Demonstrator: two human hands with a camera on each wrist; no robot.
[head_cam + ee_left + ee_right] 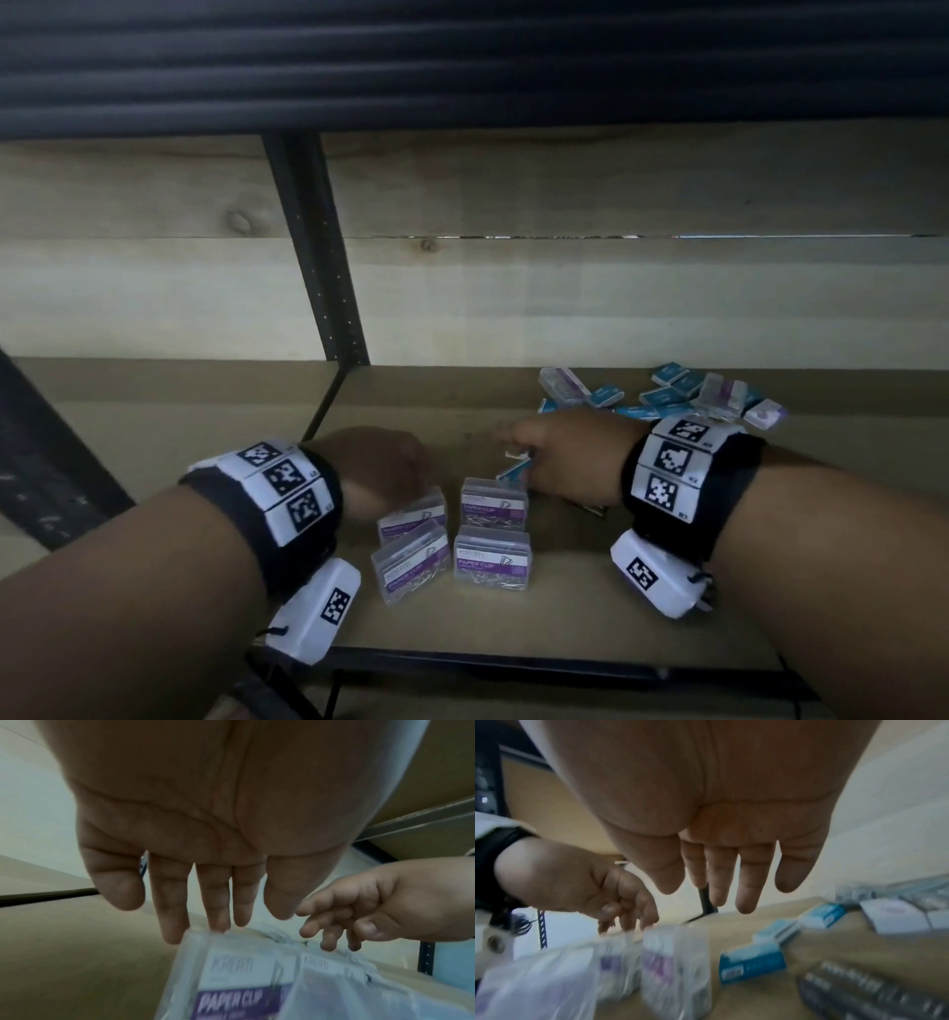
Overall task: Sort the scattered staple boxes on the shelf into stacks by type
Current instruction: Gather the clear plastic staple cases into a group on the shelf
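Observation:
Several clear paper clip boxes with purple labels stand grouped mid-shelf. My left hand hovers over the rear left one, its fingers straight and the tips at the box's top edge. My right hand reaches leftward just behind the group, fingers straight and holding nothing. A blue staple box lies on the shelf under it, also seen in the right wrist view. More blue staple boxes and clear purple boxes lie scattered at the back right.
The shelf board has a dark front rail. A black perforated upright stands at the back left against pale wooden planks. A dark box lies near my right wrist. The shelf above hangs low.

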